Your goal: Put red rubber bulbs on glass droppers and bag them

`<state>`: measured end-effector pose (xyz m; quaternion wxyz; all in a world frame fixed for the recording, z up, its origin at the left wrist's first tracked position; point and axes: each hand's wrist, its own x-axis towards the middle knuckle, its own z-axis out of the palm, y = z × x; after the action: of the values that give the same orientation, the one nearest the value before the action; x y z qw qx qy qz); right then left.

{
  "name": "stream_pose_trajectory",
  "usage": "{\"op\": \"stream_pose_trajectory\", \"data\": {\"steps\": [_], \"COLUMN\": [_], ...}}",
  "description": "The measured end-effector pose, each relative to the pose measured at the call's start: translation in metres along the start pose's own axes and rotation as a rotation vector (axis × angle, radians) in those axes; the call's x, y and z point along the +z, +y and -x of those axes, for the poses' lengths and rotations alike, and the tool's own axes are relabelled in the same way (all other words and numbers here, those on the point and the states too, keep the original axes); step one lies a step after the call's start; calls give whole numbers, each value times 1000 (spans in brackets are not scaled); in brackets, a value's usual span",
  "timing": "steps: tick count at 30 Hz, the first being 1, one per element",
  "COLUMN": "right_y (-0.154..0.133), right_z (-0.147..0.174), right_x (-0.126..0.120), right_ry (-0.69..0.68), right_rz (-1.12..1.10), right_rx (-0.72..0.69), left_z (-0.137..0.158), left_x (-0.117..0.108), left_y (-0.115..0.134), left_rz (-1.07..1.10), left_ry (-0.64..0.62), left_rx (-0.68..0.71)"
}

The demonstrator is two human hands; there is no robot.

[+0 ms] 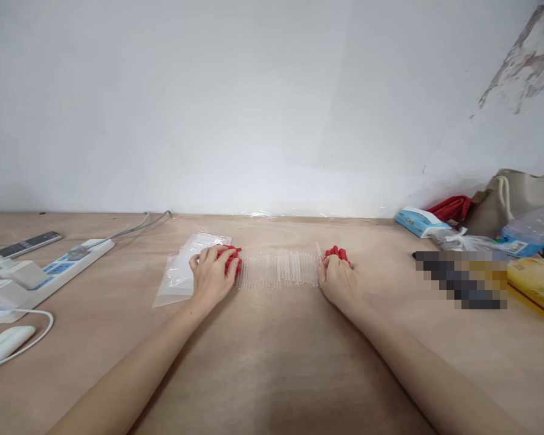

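Observation:
A row of thin, clear sticks or tubes (278, 269) lies side by side on the wooden table, between my two hands. My left hand (213, 275) is at the row's left end, its fingers bent around several small red pieces (233, 266). Beneath and beside that hand are clear plastic zip bags (174, 281). At the right end, my right hand (340, 279) has its fingers curled, with more red cylindrical pieces (336, 252) showing beyond them. One clear stick (318, 251) tilts up beside its thumb. The grip of both hands is partly hidden.
On the left are a white power strip (68, 266) with plugs and cables, a remote control (22, 248) and a white device (6, 345). On the right are a blue box (419, 223), plastic bags, a yellow packet (537, 284) and a blurred-out object (462, 281). A wall (272, 109) bounds the table's back.

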<state>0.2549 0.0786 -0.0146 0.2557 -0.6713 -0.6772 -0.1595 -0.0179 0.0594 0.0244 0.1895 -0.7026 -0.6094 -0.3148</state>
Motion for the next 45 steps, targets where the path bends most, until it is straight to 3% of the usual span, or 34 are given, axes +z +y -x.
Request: {"op": "stream_pose_trajectory", "data": {"steps": [6, 11, 13, 17, 23, 31, 45], "right_y": [-10, -14, -14, -14, -14, -14, -13], "right_z": [12, 16, 17, 17, 18, 18, 17], "right_x": [0, -2, -3, -4, -4, -5, -5], "right_ry": [103, 99, 90, 69, 44, 42, 29], "right_rz": [-94, -132, -135, -147, -161, -178, -187], "right_rx": [-200, -239, -240, -236, -235, -249, -257], "left_z": [-15, -25, -26, -26, -26, -23, -24], "left_x": [1, -1, -1, 3, 11, 10, 6], "left_y": [-38, -61, -65, -67, -70, -64, -65], "left_rz": [-137, -104, -89, -58, 17, -13, -9], "left_ry": [-116, -268, -273, -237, -341, -229, -213], "left_rx": [-18, -153, -182, -152, -160, -182, -107]}}
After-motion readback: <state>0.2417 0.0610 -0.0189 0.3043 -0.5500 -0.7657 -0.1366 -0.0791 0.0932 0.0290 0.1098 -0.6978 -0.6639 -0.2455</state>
